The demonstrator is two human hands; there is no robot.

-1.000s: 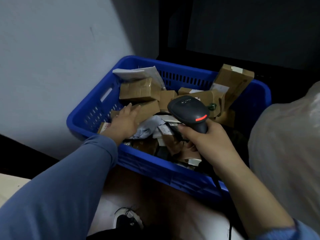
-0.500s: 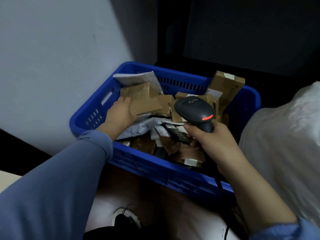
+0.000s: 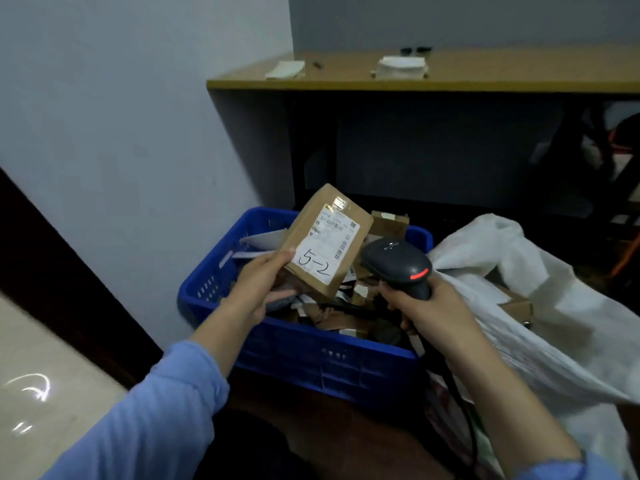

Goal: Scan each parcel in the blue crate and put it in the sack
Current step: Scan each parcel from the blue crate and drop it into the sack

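That small cardboard parcel [image 3: 327, 237] looks light and stiff, so the left hand [image 3: 259, 287] gripping its lower corner seems plenty. It's up over the blue crate [image 3: 329, 362], label [image 3: 323, 254] facing us, right beside the scanner [image 3: 398, 266] the right hand [image 3: 427, 308] is wrapped around, sack [image 3: 540, 317] just to the right.

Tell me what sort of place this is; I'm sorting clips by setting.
Likely a small parcel-sorting back room: a blue crate full of labelled parcels, a barcode scanner in the right hand, a white sack beside the crate, and a desk behind.
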